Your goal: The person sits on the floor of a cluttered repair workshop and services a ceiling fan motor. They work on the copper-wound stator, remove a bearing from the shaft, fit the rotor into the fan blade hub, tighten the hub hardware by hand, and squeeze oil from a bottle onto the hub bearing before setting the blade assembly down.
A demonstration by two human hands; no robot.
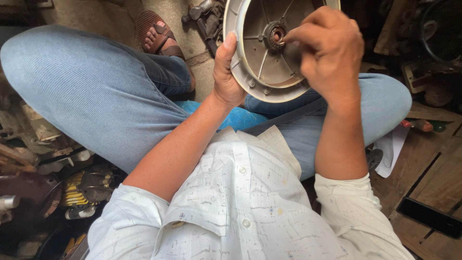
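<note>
So you're sitting cross-legged in blue jeans (91, 91) and a pale patterned shirt (250, 202), holding a round grey ribbed housing (262, 58) up over your lap, open side facing you. Your left hand (226, 72) grips its left rim, thumb pressed flat along the edge and the other fingers hidden behind it. Your right hand (329, 50) is bunched up over the middle, fingertips pinched together right at the rusty hub (276, 34); whatever's between them is too small to make out.

Not much packaging around. There's a white sheet of paper (391, 149) lying on the wooden boards (433, 168) just beside your right knee, any print on it can't be made out. A flat black rectangle (429, 217) sits on the boards further down by your right elbow. A bit of bright blue material (240, 116) peeks out between your legs.

Floor past your sandalled foot (156, 34) looks like bare concrete. Left side is a heap of dusty old parts, including a motor with yellowish windings (79, 191). Dark clutter on the upper right too, hard to tell what's what.
</note>
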